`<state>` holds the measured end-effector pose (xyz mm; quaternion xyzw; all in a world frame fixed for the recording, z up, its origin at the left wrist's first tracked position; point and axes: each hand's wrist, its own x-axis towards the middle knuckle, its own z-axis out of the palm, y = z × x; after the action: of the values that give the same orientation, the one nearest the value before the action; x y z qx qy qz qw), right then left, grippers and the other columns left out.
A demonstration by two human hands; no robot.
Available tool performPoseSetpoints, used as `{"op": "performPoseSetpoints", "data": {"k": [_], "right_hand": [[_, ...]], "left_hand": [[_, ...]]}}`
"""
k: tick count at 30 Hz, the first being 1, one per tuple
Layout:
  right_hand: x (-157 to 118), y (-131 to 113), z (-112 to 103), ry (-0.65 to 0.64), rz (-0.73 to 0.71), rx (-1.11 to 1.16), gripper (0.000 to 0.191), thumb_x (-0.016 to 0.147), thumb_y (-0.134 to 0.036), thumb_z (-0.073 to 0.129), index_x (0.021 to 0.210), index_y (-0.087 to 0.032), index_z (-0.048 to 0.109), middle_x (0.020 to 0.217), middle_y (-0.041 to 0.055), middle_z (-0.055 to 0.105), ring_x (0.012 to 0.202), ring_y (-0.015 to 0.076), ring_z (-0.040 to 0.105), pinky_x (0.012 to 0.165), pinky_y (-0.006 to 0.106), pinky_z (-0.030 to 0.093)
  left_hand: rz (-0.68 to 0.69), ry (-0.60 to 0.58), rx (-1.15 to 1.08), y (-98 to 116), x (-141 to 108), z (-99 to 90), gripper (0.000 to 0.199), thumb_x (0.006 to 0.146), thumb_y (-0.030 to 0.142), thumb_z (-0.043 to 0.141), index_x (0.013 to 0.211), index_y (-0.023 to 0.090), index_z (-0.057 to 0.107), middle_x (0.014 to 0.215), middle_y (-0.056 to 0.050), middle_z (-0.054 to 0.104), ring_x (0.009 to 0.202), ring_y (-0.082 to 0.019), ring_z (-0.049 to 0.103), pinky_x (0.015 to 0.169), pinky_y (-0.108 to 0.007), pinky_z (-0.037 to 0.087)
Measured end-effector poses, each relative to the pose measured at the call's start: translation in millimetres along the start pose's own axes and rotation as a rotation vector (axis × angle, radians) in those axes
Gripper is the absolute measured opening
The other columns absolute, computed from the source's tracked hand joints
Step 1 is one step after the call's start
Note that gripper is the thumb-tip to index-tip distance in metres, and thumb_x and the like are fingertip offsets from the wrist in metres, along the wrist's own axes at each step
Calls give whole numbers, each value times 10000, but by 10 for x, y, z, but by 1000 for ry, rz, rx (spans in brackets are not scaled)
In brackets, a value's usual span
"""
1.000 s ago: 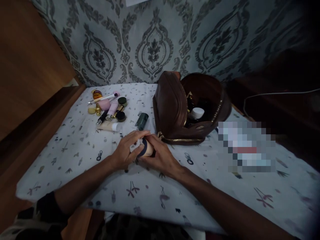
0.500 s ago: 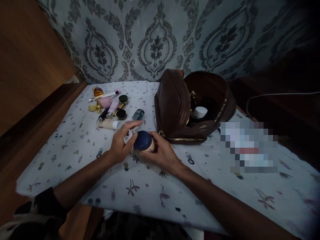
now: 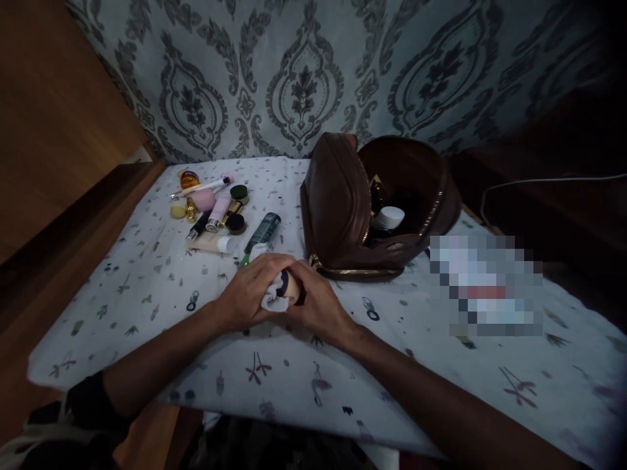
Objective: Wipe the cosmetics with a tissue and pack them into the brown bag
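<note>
Patterned table (image 3: pixel 147 313), brown bag (image 3: pixel 336 202).
Left of the bag, right hand (image 3: pixel 317 297) grips a jar (image 3: pixel 292 286); left hand (image 3: pixel 249 286) clutches cloth (image 3: pixel 275 300) against it.

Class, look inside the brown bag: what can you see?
Inside the brown bag sit a white-topped container and something gold; its near side and shadow hide the rest.

1. A white cloth (image 3: pixel 416 372) with small printed figures covers the table (image 3: pixel 122 352).
2. At far left, small cosmetic items (image 3: pixel 203 200) lie together, a beige tube (image 3: pixel 208 243) nearest.
3. In the middle lies a dark green bottle (image 3: pixel 265 230).
4. Right of it stands an open brown bag (image 3: pixel 336 202).
5. Farther right lies one blurred object (image 3: pixel 484 284).
</note>
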<state>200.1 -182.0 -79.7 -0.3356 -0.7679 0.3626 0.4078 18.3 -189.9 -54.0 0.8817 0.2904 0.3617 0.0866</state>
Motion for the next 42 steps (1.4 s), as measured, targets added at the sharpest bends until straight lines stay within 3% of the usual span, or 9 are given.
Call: {"op": "performPoseSetpoints", "data": {"k": [8, 14, 18, 22, 28, 33, 38, 40, 42], "right_hand": [[-30, 8, 28, 132, 13, -22, 518, 703, -206, 711, 1196, -225, 556, 1134, 91, 631, 1039, 273, 621, 921, 443, 522], [-40, -62, 58, 63, 307, 446, 787, 698, -384, 797, 1369, -228, 417, 1238, 115, 573, 1031, 243, 644, 866, 392, 560], [-13, -118, 41, -37, 364, 659, 645, 730, -415, 785, 1267, -221, 486, 1173, 80, 621, 1034, 228, 644, 861, 364, 562], [26, -165, 11, 29, 396, 698, 582, 702, -395, 811, 1174, -225, 515, 1109, 58, 631, 967, 203, 645, 811, 334, 563], [35, -183, -7, 72, 434, 694, 552, 691, -408, 814, 1117, -225, 514, 1004, 41, 631, 852, 175, 639, 706, 301, 556], [35, -182, 17, 60, 412, 623, 459, 696, -384, 791, 1035, -225, 525, 972, 30, 637, 869, 180, 633, 741, 312, 547], [35, -163, 22, 13, 399, 462, 389, 674, -318, 773, 964, -217, 536, 856, -5, 610, 783, 170, 608, 699, 305, 531], [30, -157, 19, 7, 384, 444, 423, 655, -313, 791, 979, -220, 537, 866, -5, 615, 792, 175, 611, 705, 308, 539], [24, -158, 18, -2, 368, 489, 464, 660, -351, 804, 1012, -226, 530, 913, 7, 630, 836, 184, 629, 733, 314, 551]], "left_hand": [[-280, -4, -23, 36, -9, 3, 535, 900, 432, 605, 1347, 181, 451, 1240, -135, 629, 1140, -266, 617, 964, -401, 511], [-415, 128, -161, 82, 25, -43, 374, 909, 410, 567, 1203, 181, 537, 1099, -83, 655, 974, -217, 643, 861, -345, 518], [-409, 154, -208, 60, 8, -56, 471, 882, 498, 581, 1224, 179, 529, 1110, -93, 633, 984, -236, 622, 871, -362, 493], [-470, 124, -256, 8, -7, -44, 663, 838, 611, 597, 1311, 172, 447, 1173, -119, 610, 980, -249, 617, 829, -362, 485], [-605, 245, -249, 12, 28, -94, 387, 969, 564, 391, 946, 201, 523, 677, 23, 524, 616, -151, 506, 600, -293, 415], [-366, 416, -107, 32, 58, -153, 359, 1011, 465, 340, 880, 210, 556, 849, -48, 592, 834, -193, 582, 749, -346, 476], [51, 129, 69, 37, 13, -62, 386, 984, 496, 422, 1140, 186, 591, 1174, -155, 645, 1129, -268, 606, 932, -426, 496], [113, 51, 92, 23, -1, -25, 424, 977, 477, 460, 1256, 170, 548, 1242, -177, 639, 1220, -290, 575, 999, -447, 467], [61, 42, 50, 6, -4, -22, 484, 966, 478, 487, 1333, 162, 490, 1272, -183, 628, 1247, -294, 563, 1029, -447, 455]]}}
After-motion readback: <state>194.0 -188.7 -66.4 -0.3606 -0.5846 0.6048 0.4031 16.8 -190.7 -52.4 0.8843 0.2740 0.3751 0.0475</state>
